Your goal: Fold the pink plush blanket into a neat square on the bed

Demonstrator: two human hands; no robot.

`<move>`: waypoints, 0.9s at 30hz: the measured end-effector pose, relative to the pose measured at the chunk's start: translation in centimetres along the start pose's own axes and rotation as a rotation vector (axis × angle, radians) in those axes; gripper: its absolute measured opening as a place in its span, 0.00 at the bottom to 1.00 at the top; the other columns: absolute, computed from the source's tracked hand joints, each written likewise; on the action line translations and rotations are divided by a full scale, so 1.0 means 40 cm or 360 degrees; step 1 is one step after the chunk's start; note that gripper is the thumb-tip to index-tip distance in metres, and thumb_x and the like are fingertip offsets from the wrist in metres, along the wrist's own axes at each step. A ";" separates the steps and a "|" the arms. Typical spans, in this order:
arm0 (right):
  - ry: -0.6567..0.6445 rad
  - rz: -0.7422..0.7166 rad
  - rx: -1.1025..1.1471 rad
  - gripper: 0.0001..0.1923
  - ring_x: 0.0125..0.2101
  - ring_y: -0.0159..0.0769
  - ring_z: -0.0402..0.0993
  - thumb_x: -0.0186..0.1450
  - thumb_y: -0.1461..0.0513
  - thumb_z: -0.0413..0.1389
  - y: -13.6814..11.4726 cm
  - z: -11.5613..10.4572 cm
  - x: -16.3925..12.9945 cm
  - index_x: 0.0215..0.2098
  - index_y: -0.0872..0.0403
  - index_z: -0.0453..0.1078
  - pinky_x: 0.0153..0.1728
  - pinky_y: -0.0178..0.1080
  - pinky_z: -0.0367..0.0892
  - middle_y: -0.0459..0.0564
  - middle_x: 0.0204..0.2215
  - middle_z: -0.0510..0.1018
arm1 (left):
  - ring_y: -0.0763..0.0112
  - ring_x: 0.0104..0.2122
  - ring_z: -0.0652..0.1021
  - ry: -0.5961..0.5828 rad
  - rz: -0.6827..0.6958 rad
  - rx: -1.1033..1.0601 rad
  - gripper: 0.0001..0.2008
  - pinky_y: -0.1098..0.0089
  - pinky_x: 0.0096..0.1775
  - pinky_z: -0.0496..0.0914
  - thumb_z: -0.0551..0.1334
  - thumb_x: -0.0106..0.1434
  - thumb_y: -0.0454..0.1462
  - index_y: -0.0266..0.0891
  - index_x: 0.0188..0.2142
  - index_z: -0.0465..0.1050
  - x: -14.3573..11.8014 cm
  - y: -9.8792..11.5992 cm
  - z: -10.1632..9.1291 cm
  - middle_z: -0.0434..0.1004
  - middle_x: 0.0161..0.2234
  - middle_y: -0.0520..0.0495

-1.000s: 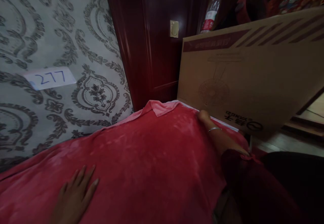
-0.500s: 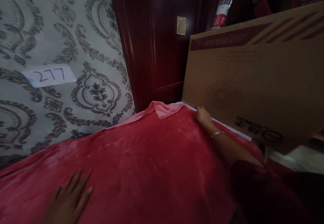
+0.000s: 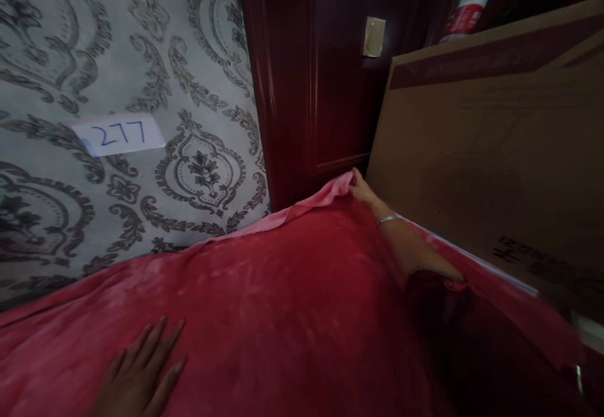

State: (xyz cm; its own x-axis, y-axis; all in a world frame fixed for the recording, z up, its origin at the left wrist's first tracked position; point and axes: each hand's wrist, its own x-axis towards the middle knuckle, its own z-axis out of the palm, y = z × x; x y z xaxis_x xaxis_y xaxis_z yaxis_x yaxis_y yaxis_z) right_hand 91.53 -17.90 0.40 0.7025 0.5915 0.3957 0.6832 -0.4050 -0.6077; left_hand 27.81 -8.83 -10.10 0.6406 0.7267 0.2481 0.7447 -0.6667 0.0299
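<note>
Where the red blanket (image 3: 283, 297) reaches its far corner, the right hand (image 3: 362, 188) has its fingers closed on the paler pink edge, pinching it just beside the dark wooden door (image 3: 325, 90) — a thin bracelet (image 3: 385, 220) circles the wrist. Spread across the whole lower view, the blanket lies draped over a raised surface, and the left hand (image 3: 139, 373) rests flat on it near the bottom, fingers spread. A cardboard box (image 3: 495, 146) stands along the right side, close to the arm. Behind, patterned wallpaper (image 3: 117, 46) carries a paper label (image 3: 117, 134) reading 277 — a plastic bottle (image 3: 472, 2) stands behind the box.
</note>
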 end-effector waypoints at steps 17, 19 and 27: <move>-0.0339 -0.0109 -0.0601 0.26 0.65 0.45 0.58 0.71 0.55 0.46 0.198 -0.078 -0.315 0.64 0.53 0.64 0.64 0.48 0.54 0.54 0.65 0.65 | 0.47 0.66 0.60 -0.0111 -0.0007 0.0047 0.38 0.45 0.60 0.59 0.44 0.61 0.54 0.38 0.63 0.67 0.017 0.052 -0.052 0.63 0.66 0.38; -0.0481 -0.0042 -0.0746 0.27 0.67 0.43 0.53 0.72 0.55 0.44 0.185 -0.090 -0.322 0.67 0.52 0.60 0.65 0.48 0.51 0.52 0.68 0.59 | 0.47 0.67 0.59 -0.0124 0.0006 0.0070 0.38 0.45 0.60 0.58 0.44 0.62 0.54 0.37 0.64 0.65 0.022 0.058 -0.062 0.61 0.66 0.37; -0.0433 -0.0170 -0.0591 0.26 0.66 0.56 0.53 0.72 0.56 0.45 -0.045 -0.013 -0.431 0.67 0.54 0.60 0.61 0.62 0.53 0.60 0.66 0.61 | 0.50 0.68 0.57 -0.0232 -0.0042 0.0096 0.32 0.47 0.62 0.55 0.44 0.69 0.48 0.38 0.68 0.58 0.013 0.134 -0.131 0.55 0.69 0.35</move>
State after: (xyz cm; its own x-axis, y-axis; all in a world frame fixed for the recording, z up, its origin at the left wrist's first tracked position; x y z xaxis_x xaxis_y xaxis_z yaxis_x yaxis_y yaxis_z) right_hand 78.30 -27.72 -4.94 0.5804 0.7847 0.2177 0.8088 -0.5243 -0.2664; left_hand 31.15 -12.88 -4.74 0.6376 0.7633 0.1046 0.7689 -0.6389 -0.0244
